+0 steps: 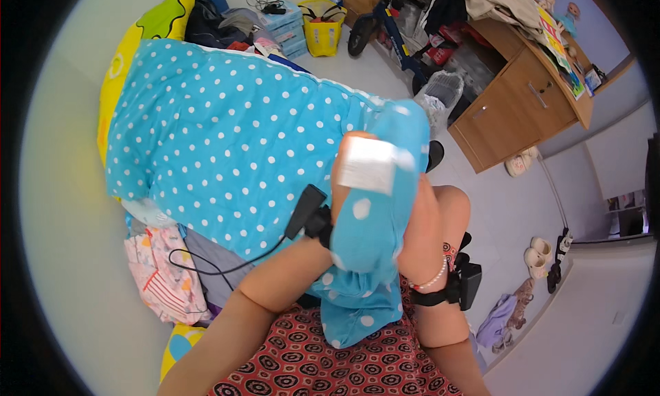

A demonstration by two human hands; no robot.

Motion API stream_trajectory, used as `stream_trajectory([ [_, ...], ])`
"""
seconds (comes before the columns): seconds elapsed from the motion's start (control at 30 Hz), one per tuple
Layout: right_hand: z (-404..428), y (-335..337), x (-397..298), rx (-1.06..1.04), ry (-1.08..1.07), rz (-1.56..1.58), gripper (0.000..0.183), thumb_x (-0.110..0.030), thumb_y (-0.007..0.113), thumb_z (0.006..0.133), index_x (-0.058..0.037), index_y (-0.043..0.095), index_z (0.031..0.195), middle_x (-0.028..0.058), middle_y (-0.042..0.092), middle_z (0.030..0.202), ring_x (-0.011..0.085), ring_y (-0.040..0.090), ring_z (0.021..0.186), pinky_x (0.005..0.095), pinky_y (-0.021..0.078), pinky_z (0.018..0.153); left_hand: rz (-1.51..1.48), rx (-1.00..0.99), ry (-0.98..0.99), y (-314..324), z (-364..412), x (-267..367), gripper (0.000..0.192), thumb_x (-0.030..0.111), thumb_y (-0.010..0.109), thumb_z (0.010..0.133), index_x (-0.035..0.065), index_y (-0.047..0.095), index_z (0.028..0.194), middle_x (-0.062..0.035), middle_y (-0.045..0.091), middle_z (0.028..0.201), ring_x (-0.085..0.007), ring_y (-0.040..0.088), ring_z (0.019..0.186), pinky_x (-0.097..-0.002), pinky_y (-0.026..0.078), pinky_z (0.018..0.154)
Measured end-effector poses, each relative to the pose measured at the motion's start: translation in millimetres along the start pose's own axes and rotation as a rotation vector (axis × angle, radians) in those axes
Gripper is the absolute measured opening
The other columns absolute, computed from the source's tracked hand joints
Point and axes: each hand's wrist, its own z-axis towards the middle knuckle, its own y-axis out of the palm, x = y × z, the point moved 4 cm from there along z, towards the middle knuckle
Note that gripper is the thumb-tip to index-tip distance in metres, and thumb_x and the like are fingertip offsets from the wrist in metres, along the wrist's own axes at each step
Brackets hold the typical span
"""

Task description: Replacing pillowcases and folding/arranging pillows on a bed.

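Note:
A blue fabric cover with white dots (242,133) spreads across the bed, and one end of it rises to my hands and hangs down over my lap. My left hand (346,164) grips the raised cloth from its left side, partly hidden behind a white fabric label (367,165). On the right side of the same bunched cloth, my right hand (423,231) holds its edge, the fingers partly hidden. The raised part is blurred. Each wrist bears a strap with a black device, and a black cable runs from the left one.
Pink patterned clothing (167,277) lies left on the bed. Beyond the bed stand a yellow bag (324,30), a kick scooter (394,35) and a wooden desk (515,107). A wire basket (441,94) is beside the desk; shoes (538,257) lie on the floor at right.

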Motion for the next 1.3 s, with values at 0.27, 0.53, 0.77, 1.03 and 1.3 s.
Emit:
stream_trajectory([
  [0.27, -10.2, -22.6, 27.9, -0.146, 0.164, 0.518, 0.046, -0.023, 0.067, 0.086, 0.0017, 0.056, 0.123, 0.0183, 0.063, 0.121, 0.0319, 0.066, 0.103, 0.0398, 0.0535, 0.083, -0.235, 0.029, -0.234, 13.8, 25.4, -10.1, 0.022, 0.025, 0.064, 0.097, 0.0066, 0.054, 0.103, 0.0056, 0.054, 0.083, -0.001, 0.046, 0.074, -0.0182, 0.039, 0.064],
  [0.53, -16.4, -11.1, 30.2, 0.184, 0.779, 1.466, 0.046, -0.032, 0.058, 0.095, 0.0, 0.054, 0.128, 0.0149, 0.062, 0.126, 0.0283, 0.063, 0.108, 0.0409, 0.0522, 0.086, 0.002, 0.085, -0.16, -27.4, 65.6, 1.1, 0.026, 0.029, 0.056, 0.103, 0.0095, 0.057, 0.087, 0.0083, 0.046, 0.066, -0.0012, 0.038, 0.059, -0.0189, 0.032, 0.053],
  [0.77, -24.8, -17.7, 58.7, 0.205, 0.697, 1.394, 0.044, -0.029, 0.054, 0.098, 0.0002, 0.053, 0.132, 0.0137, 0.055, 0.135, 0.0262, 0.055, 0.119, 0.0399, 0.0435, 0.097, 0.458, 0.174, 0.225, -11.8, 55.8, 10.5, 0.015, 0.012, 0.064, 0.095, 0.0041, 0.054, 0.103, -0.0018, 0.053, 0.091, -0.0073, 0.047, 0.078, -0.0233, 0.041, 0.069],
  [1.03, -37.9, -30.2, 88.2, 0.115, 0.436, 1.062, 0.042, -0.02, 0.051, 0.1, 0.0014, 0.052, 0.136, 0.0132, 0.045, 0.147, 0.0242, 0.042, 0.135, 0.038, 0.0301, 0.113, 0.802, -0.4, 0.155, 37.2, -4.6, 72.7, 0.049, 0.032, 0.075, 0.084, -0.0004, 0.059, 0.117, -0.0167, 0.062, 0.111, -0.0341, 0.063, 0.096, -0.0411, 0.052, 0.077],
  [1.3, 2.6, -28.2, 49.0, -0.146, -0.036, 0.652, 0.041, -0.025, 0.048, 0.1, -0.0001, 0.057, 0.131, 0.0194, 0.038, 0.151, 0.0338, 0.028, 0.143, 0.0465, 0.0173, 0.118, 0.519, -0.483, 0.054, -1.2, -12.4, 51.6, 0.032, 0.018, 0.068, 0.092, 0.0041, 0.06, 0.12, -0.0134, 0.066, 0.107, -0.03, 0.065, 0.094, -0.0399, 0.052, 0.081],
])
